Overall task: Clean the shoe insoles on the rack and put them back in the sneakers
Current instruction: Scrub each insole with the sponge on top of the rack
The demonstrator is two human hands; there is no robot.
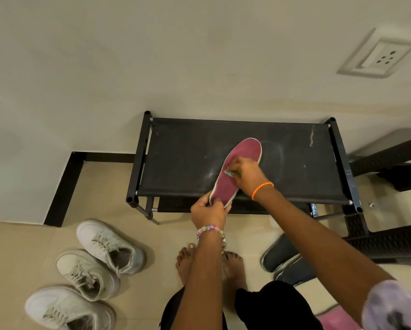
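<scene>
Rack (pixel 188 158): insole (pixel 241 163) in left grip (pixel 208 211).

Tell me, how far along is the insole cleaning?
Nothing looks finished. The left hand grips the insole's heel on the rack while the right hand rubs it with a small green thing. Three sneakers wait on the floor, insoles still to go back.

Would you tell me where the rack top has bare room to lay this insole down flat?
The rack top is bare left of the insole, out to the left rail, and right of it toward the pale smear. The front middle is crowded by the left hand and right hand.
</scene>
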